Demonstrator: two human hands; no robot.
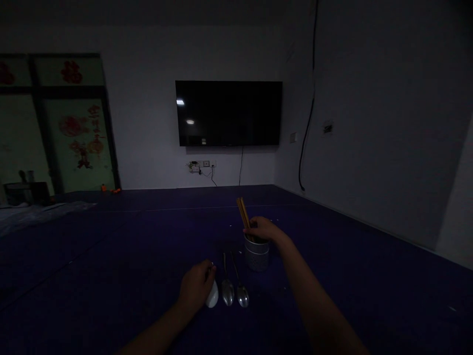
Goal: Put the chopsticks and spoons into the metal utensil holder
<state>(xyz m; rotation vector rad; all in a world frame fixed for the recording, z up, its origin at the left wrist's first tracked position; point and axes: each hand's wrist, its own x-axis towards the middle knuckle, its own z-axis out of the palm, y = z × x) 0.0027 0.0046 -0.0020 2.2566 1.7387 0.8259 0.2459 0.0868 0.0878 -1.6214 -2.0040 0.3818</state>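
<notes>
1. Both hands worked apart on the dark purple surface (148,256), and I followed them through the head view. The right hand (263,229) was closed around the chopsticks (242,209) at the mouth of a grey metal cup (256,255). The left hand (197,282) lay over the handle of a white spoon (212,297); I could not tell whether its fingers gripped or merely rested.

2. The chopsticks leaned leftward above the cup's rim, their lower ends hidden from me. Just right of the white spoon lay one metal spoon (228,292), then another metal spoon (243,296), bowls toward the wearer.

3. For good handling at that rim, I judged the chopsticks needed to stay in one bundle – a firm pinch, the lean kept small, no sideways push that might tip the cup. The light was dim, so I favoured slow, small movements.

4. As for pose, the right forearm reached up and inward from the lower right, wrist bent over the cup, thumb on the near side of the bundle. The left forearm came in low from the lower left – hand curled, knuckles up, close to the surface.
</notes>
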